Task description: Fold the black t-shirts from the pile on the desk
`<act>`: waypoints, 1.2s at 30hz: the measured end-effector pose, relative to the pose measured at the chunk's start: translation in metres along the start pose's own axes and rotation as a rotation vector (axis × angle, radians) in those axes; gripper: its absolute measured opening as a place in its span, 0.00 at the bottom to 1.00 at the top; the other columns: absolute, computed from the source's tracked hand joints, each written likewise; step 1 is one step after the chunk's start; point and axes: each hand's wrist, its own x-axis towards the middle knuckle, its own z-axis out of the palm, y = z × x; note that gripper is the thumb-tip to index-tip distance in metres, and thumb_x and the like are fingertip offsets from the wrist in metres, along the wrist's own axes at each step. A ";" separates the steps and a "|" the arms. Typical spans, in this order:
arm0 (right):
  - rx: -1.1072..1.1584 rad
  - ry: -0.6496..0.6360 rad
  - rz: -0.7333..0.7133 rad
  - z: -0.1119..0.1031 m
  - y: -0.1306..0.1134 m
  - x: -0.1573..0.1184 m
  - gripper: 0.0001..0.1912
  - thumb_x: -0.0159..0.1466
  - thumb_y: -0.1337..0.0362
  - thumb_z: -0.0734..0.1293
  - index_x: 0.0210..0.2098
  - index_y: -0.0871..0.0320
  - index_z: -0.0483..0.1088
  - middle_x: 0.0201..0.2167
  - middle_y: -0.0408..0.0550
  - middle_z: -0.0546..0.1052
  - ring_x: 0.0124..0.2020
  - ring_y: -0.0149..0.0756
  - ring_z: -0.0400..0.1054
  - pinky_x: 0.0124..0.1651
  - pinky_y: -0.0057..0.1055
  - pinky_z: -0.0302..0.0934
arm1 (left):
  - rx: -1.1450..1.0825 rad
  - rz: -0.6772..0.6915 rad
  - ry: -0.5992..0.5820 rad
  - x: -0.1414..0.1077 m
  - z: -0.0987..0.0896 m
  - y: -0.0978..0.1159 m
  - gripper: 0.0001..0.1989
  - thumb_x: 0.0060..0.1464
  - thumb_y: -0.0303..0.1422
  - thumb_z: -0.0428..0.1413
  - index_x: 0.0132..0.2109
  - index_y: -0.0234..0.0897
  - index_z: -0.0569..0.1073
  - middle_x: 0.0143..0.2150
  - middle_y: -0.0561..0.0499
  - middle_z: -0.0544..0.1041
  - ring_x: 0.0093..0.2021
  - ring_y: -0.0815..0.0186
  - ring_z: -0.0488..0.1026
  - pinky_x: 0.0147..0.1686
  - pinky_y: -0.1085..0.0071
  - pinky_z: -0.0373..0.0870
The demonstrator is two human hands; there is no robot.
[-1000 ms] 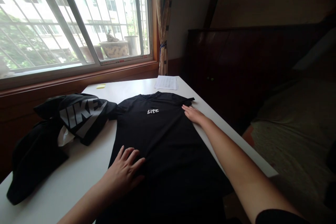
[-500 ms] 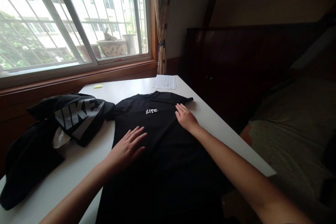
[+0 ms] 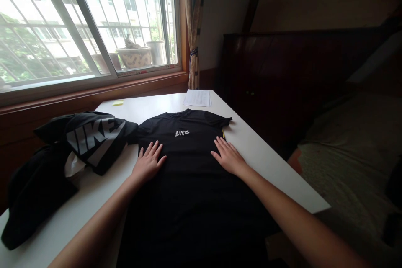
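A black T-shirt (image 3: 188,176) with small white lettering on its chest lies spread on the white table (image 3: 276,171), its collar toward the window. Flat on the shirt's left side rests my left hand (image 3: 148,161), fingers spread and holding nothing. On the opposite side, just below the right sleeve, my right hand (image 3: 229,155) lies with its fingers extended on the cloth. A bit of yellow shows at the shirt's edge by that sleeve. The shirt's lower part runs out of view at the bottom.
A heap of black clothing (image 3: 94,142) with grey NIKE print sits at the left, touching the shirt's left sleeve. Papers (image 3: 197,98) and a yellow note (image 3: 118,102) lie at the far end. Beyond are a barred window (image 3: 94,21) and a tied curtain (image 3: 194,29).
My left hand has moved left to the shirt's side edge. The right hand has slid slightly right and nearer to me. The cloth between them looks smoother.
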 end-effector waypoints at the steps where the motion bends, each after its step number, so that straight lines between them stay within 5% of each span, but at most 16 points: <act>1: -0.007 -0.002 0.007 -0.001 0.003 -0.005 0.42 0.73 0.40 0.47 0.74 0.63 0.48 0.76 0.54 0.45 0.76 0.44 0.39 0.75 0.48 0.38 | 0.003 -0.003 -0.005 -0.001 -0.001 -0.001 0.34 0.70 0.52 0.39 0.75 0.41 0.51 0.77 0.48 0.44 0.77 0.51 0.39 0.71 0.42 0.40; 18: -0.094 0.108 0.000 -0.001 0.040 -0.102 0.38 0.73 0.42 0.50 0.75 0.55 0.46 0.75 0.51 0.50 0.75 0.44 0.44 0.75 0.49 0.42 | 0.030 0.018 0.006 -0.007 0.002 -0.008 0.36 0.68 0.55 0.39 0.75 0.43 0.50 0.77 0.46 0.44 0.76 0.44 0.38 0.70 0.41 0.42; 27: -0.089 0.175 0.005 0.003 0.060 -0.150 0.33 0.74 0.50 0.51 0.75 0.50 0.45 0.74 0.47 0.53 0.74 0.44 0.48 0.73 0.51 0.47 | 0.043 0.007 -0.001 -0.020 0.000 -0.018 0.34 0.70 0.52 0.38 0.75 0.44 0.49 0.77 0.45 0.43 0.77 0.50 0.39 0.71 0.43 0.42; 32: 0.025 0.190 0.011 0.001 0.078 -0.159 0.31 0.72 0.51 0.53 0.72 0.54 0.56 0.72 0.51 0.60 0.72 0.46 0.53 0.72 0.50 0.52 | 0.057 -0.011 0.026 -0.036 0.002 -0.027 0.31 0.70 0.48 0.39 0.74 0.42 0.52 0.77 0.44 0.47 0.76 0.51 0.43 0.70 0.42 0.45; 36: 0.160 0.321 0.030 -0.016 0.073 -0.156 0.23 0.69 0.53 0.59 0.58 0.54 0.72 0.60 0.55 0.73 0.63 0.49 0.66 0.66 0.47 0.62 | 0.043 0.074 0.138 -0.056 -0.003 -0.029 0.27 0.70 0.43 0.42 0.71 0.41 0.60 0.73 0.43 0.60 0.74 0.49 0.52 0.69 0.40 0.47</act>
